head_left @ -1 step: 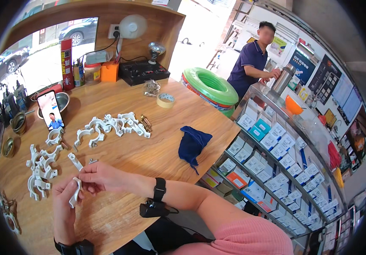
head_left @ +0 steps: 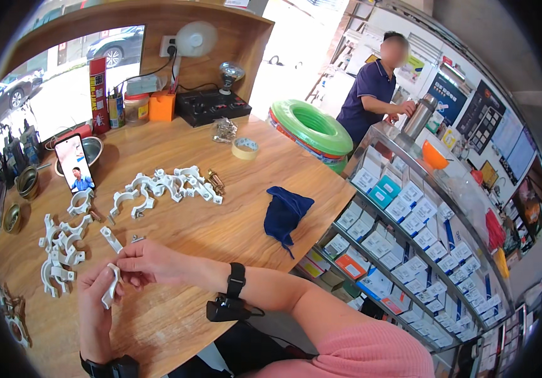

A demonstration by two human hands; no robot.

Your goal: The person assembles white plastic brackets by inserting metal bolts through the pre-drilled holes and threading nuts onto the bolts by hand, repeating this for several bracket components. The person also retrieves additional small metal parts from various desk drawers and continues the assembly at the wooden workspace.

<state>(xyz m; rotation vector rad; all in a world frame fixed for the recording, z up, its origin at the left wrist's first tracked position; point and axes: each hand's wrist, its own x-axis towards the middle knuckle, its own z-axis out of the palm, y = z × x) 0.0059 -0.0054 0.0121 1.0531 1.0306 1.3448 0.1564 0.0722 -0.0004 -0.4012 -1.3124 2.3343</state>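
At lower left of frame, my left hand [head_left: 95, 296] and right hand [head_left: 151, 261] both pinch one white pipe clamp [head_left: 112, 286] over the wooden counter [head_left: 220, 220]; approx. two piles of clamps [head_left: 63, 252] lie loose nearby, so plenty left, I judge.

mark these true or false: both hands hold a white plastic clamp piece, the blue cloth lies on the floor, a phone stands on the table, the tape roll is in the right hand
1. Both the left hand and right hand hold the white clamp piece: true.
2. The blue cloth lies on the floor: false, it lies on the wooden table.
3. A phone stands on the table: true.
4. The tape roll is in the right hand: false, it lies on the table.
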